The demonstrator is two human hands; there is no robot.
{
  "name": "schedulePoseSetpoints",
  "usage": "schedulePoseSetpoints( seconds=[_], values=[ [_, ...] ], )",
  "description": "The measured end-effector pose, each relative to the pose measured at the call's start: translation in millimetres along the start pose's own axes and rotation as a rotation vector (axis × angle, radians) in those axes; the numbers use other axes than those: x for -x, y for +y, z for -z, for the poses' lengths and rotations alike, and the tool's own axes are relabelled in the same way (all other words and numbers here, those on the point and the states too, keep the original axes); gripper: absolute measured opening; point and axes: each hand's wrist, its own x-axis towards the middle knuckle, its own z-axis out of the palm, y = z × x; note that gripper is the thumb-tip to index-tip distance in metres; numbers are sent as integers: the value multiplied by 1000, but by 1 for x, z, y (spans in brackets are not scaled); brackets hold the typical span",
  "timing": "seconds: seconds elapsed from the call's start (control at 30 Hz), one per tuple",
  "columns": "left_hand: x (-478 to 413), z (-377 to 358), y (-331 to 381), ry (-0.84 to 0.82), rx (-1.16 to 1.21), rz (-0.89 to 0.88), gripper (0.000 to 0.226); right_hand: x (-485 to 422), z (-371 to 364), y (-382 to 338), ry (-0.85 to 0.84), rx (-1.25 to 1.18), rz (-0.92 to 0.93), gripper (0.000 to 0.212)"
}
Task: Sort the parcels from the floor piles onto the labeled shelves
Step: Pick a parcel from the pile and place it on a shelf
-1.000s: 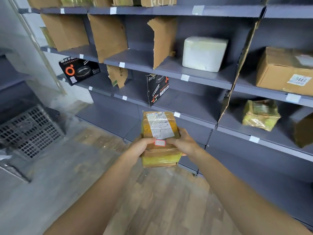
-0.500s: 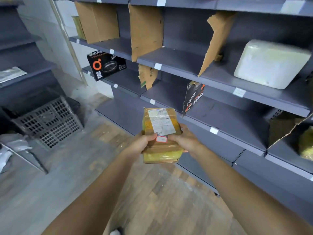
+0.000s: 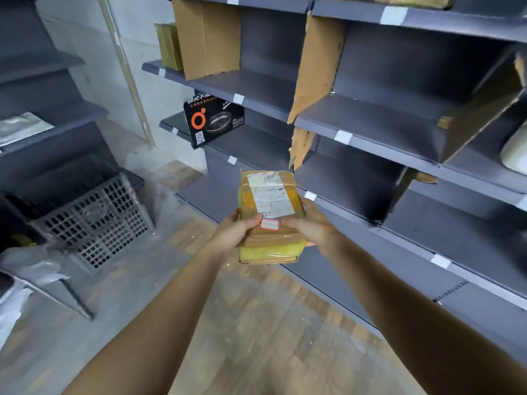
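Observation:
I hold a small parcel (image 3: 269, 215) wrapped in yellow tape, with a white shipping label and a red-edged sticker on top. My left hand (image 3: 232, 232) grips its left side, thumb on top. My right hand (image 3: 312, 229) grips its right side, thumb by the sticker. The parcel is level, in front of the grey shelves (image 3: 370, 132), whose front edges carry small white labels (image 3: 342, 136). Cardboard dividers (image 3: 316, 67) split the shelves into bays.
A black pan box (image 3: 212, 122) stands on a lower left shelf. A tan parcel (image 3: 168, 47) sits on the shelf above. A grey lattice crate (image 3: 97, 218) lies on the floor at left, with plastic bags (image 3: 31, 269) beside it. Wooden floor (image 3: 256, 337) lies underfoot.
The view has swung left along the shelves; the white foam box and right-hand parcels slid almost out of sight. Both hands keep the same grip on the parcel.

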Motion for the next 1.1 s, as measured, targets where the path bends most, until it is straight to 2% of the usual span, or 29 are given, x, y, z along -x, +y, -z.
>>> schedulePoseSetpoints(
  seconds=[0.2, 0.3, 0.43, 0.57, 0.73, 0.8, 0.93, 1.0, 1.07, 1.1],
  values=[
    [-69, 68, 18, -24, -62, -29, 33, -86, -53, -39, -11, 53, 92, 79],
    [-112, 95, 26, -27, -73, -43, 38, -132, -76, -47, -28, 49, 101, 77],
    [-172, 121, 39, 1, -79, -32, 49, -192, -99, -58, -63, 51, 108, 92],
    [-223, 139, 59, 26, -104, -6, 43, -244, -117, -70, 9, 25, 62, 93],
    [-285, 150, 70, 93, -63, 27, 70, -293, -132, -79, 88, -40, -16, 87],
    [-308, 153, 72, 105, -129, 24, 65, -308, -134, -84, 118, -45, -27, 85],
    [-343, 158, 79, 7, -240, -32, 36, -340, -136, -88, 158, -73, -76, 81],
    [-360, 164, 87, -152, -342, -86, 19, -355, -140, -92, 187, -126, -91, 83],
    [-383, 174, 95, -333, -433, -110, 20, -371, -145, -93, 219, -192, -103, 79],
    [-397, 180, 98, -397, -458, -115, 31, -378, -149, -96, 224, -212, -100, 74]
  ],
)
